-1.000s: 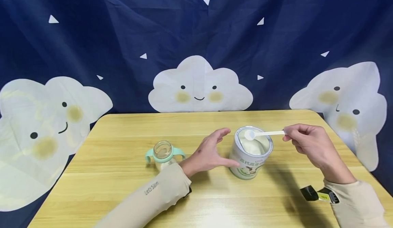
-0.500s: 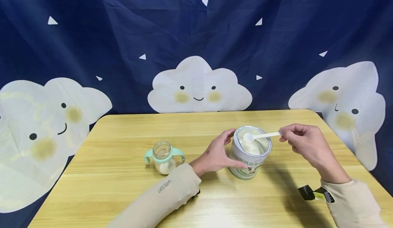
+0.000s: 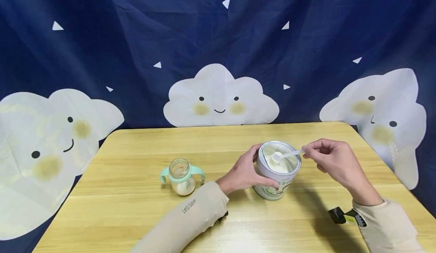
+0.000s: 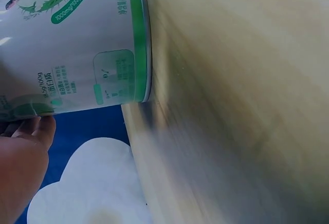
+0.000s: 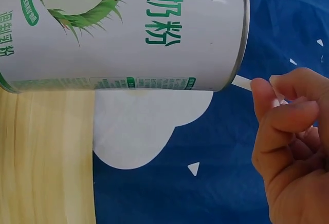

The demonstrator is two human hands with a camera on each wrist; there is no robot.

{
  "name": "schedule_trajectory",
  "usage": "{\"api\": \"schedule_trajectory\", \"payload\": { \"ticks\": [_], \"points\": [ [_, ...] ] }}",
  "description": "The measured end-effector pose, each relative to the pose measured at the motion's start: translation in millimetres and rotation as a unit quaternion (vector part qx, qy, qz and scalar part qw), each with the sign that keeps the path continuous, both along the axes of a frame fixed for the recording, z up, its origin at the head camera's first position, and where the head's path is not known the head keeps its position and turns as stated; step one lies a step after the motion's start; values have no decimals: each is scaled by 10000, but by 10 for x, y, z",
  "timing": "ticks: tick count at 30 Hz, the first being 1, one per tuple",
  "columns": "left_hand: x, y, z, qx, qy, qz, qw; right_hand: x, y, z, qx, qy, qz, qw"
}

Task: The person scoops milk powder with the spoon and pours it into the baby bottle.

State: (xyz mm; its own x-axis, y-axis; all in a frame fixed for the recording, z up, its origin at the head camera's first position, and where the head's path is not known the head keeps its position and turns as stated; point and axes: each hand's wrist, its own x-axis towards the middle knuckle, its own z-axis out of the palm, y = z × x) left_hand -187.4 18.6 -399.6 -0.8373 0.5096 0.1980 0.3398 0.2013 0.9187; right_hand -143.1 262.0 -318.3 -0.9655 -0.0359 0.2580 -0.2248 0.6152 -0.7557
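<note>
A white milk powder tin with green print stands uncovered on the table, white powder showing inside. My left hand grips its left side, thumb across the front and fingers round the back. Those fingers appear under the tin in the left wrist view. Between thumb and fingers, my right hand pinches the handle of a white scoop. The scoop's round bowl is inside the tin's mouth; whether it touches the powder I cannot tell. In the right wrist view only a short piece of handle shows past the rim.
A baby bottle with mint-green handles stands uncapped left of the tin, some pale powder in its bottom. The wooden table ends at a dark blue curtain printed with clouds.
My left hand has moved right and closed round the tin. My right hand has shifted left, lowering the scoop's bowl from the rim into the tin.
</note>
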Motion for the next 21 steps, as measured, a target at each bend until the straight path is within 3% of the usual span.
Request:
{"api": "schedule_trajectory", "payload": {
  "ticks": [11, 17, 21],
  "points": [
    [4, -14, 1, 49, -91, 14, 9999, 4, -47, -20, 262, 215, -15, 9994],
    [5, -13, -5, 117, -54, 18, 9999, -16, -112, -64, 912, 700, -365, 9927],
    [1, -6, -10, 200, -47, -18, 9998, -48, -178, -68, 1233, 922, -370, 9874]
  ]
}}
